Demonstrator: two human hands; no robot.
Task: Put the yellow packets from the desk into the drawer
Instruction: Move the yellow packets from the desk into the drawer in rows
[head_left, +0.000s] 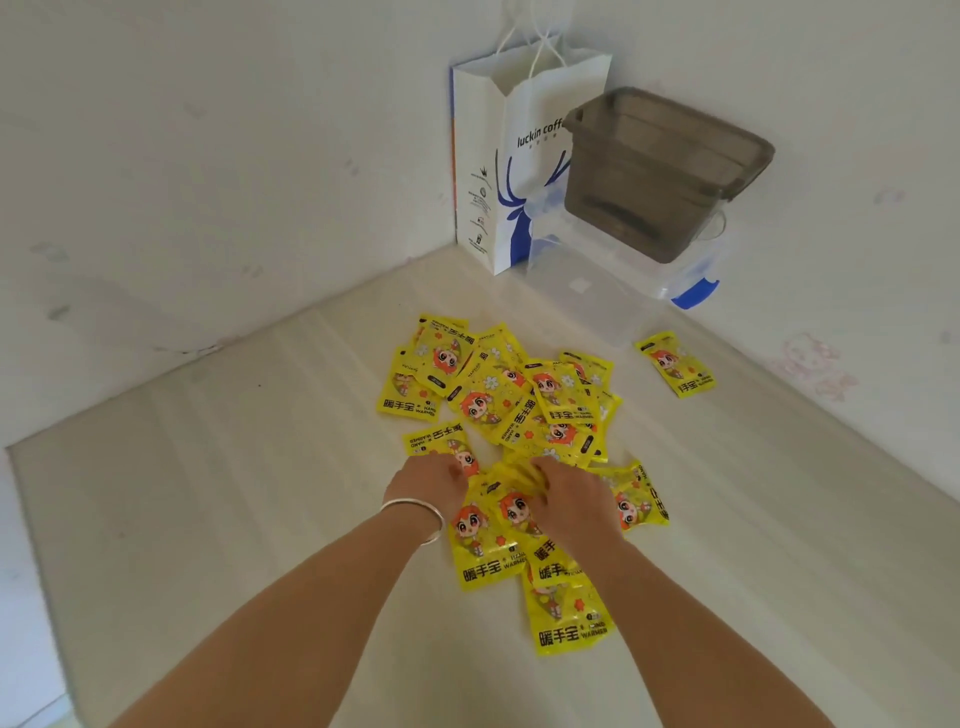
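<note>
My left hand and right hand cover parts of the yellow packets, and my fingertips are tucked out of sight, so my grip is unclear. Overlapping packets hide one another. The brown bin masks the paper bag's lettering. No drawer is visible.

Lots of yellow packets with a red-haired cartoon kid lie flat in a messy, overlapping pile on the pale desk. One lone packet lies apart, to the right.
</note>
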